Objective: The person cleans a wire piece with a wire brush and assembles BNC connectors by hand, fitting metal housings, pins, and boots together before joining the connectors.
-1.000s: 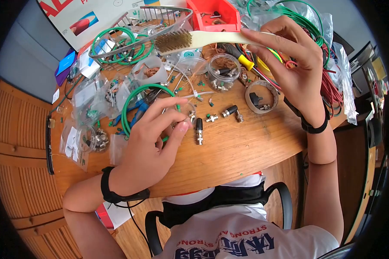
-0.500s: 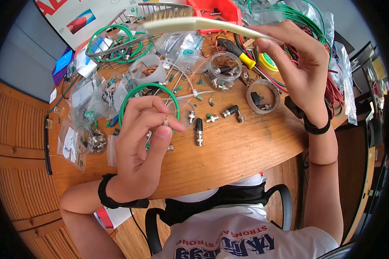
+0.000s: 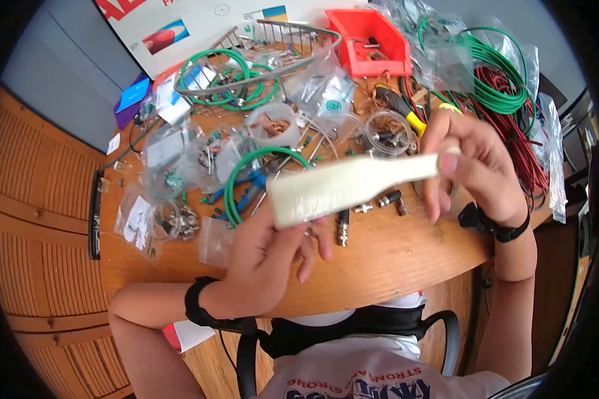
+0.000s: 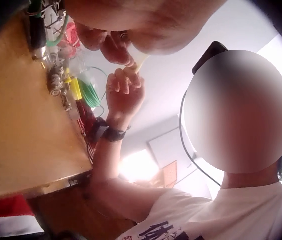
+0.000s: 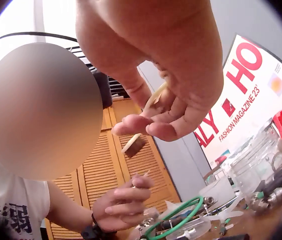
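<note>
A brush with a cream handle (image 3: 326,189) is gripped by the right hand (image 3: 482,166), thumb and fingers at the handle's end. Its flat back faces up in the head view; the brown bristles (image 5: 136,146) show in the right wrist view. The brush head overlaps the fingers of the left hand (image 3: 263,259), which pinch a small metal piece (image 4: 124,36); I cannot tell its exact kind. Beyond the left fingers, a black-sleeved BNC connector (image 3: 343,229) lies on the wooden table, with a similar connector (image 3: 389,198) farther right.
A green cable coil (image 3: 229,193) and blue-handled pliers (image 3: 249,193) lie left of the hands. Farther back are a clear jar (image 3: 387,120), a red bin (image 3: 376,64), a wire basket (image 3: 333,45) and a yellow-and-black screwdriver (image 3: 416,123). Plastic bags (image 3: 166,149) crowd the left side.
The right hand has lowered the brush from above the clutter to over the left hand, turning its bristles out of the head view. The left fingers have become partly hidden behind it.
</note>
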The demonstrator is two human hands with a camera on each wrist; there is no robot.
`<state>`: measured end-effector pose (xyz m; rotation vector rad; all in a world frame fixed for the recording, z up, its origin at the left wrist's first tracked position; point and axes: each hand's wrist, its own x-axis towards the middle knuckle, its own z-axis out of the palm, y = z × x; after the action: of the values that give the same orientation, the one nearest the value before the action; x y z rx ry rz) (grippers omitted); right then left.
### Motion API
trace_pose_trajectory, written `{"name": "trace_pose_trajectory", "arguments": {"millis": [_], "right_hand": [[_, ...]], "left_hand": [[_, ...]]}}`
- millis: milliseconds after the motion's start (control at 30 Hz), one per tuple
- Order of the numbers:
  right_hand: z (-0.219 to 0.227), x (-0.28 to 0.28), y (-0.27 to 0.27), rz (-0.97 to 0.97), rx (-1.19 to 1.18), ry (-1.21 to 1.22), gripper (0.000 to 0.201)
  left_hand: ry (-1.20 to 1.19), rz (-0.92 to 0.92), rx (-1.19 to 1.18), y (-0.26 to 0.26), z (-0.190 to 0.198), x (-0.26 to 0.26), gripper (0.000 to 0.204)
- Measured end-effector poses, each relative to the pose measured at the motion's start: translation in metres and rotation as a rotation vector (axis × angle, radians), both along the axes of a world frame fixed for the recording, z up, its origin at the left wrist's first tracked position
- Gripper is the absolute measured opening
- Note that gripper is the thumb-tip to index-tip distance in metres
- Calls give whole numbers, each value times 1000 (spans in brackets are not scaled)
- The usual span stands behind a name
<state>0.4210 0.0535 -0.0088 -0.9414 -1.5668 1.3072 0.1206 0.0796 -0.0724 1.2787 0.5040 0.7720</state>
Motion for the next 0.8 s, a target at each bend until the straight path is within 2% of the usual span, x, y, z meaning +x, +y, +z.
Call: {"name": "trace_pose_trajectory", "arguments": {"millis": [100, 167, 233, 300, 367, 433, 500, 533, 600, 633, 800], "right_hand": [[-5, -12, -6, -42, -65, -8, 13], [-8, -13, -4, -26, -14, -182, 18], [-8, -14, -5, -23, -44, -215, 19], [-20, -15, -4, -25, 92, -187, 17], [-22, -13, -3, -23, 95, -242, 13], [-19, -12, -2, -18, 96, -295, 13], [-6, -14, -3, 17, 115, -589, 23], [-7, -12, -1, 20, 109, -591, 23], [-12, -6, 4, 44, 423, -746, 29], [-13, -5, 5, 50, 416, -748, 29], [-20, -3, 12, 6, 639, -728, 43]], "left_hand": [[3, -43, -7, -1, -2, 0, 28], [-17, -60, -14, -2, -4, -1, 28], [-5, -68, -25, -2, -2, -4, 28], [6, -80, -30, -8, 3, -2, 28], [43, -30, -86, -20, 9, 0, 29], [33, -69, -98, -24, 2, -2, 26], [117, -136, -3, -27, -7, -1, 25], [153, -199, -10, -24, -12, -4, 29], [108, -232, 62, -19, -24, -4, 27], [65, -264, 142, -18, -28, -4, 25], [214, -224, 43, -14, -30, -1, 14]]}}
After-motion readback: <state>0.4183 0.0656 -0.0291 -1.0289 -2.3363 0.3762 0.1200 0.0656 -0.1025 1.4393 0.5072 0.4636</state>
